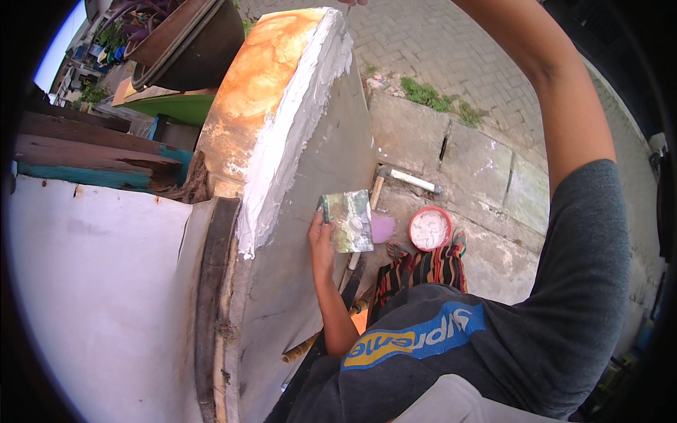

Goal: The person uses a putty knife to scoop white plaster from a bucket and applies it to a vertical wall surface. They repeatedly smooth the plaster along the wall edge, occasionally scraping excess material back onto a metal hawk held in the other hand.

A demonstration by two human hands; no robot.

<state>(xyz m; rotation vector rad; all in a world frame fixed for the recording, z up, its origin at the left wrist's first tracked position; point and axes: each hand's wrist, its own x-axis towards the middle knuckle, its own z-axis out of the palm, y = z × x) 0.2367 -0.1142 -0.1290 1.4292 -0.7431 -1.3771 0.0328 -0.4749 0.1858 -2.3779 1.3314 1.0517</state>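
My left hand [321,238] grips the edge of a flat, square board [348,221] smeared with white paste, held out beside the grey wall face. My right arm reaches up and over to the far end of the wall. Only the fingertips of my right hand [357,2] show at the top edge, closed around something thin that I cannot make out. Below them, thick white paste [300,123] runs in a rough band down the corner of the wall [254,77], whose top is stained orange.
A red-rimmed bucket [430,229] of white paste stands by my feet. White pipe [416,182] lies near the wall's foot. Plant pots [190,49] overhang the far left, beside worn wooden beams [92,151]. Concrete slabs [476,158] border a paved road [451,42].
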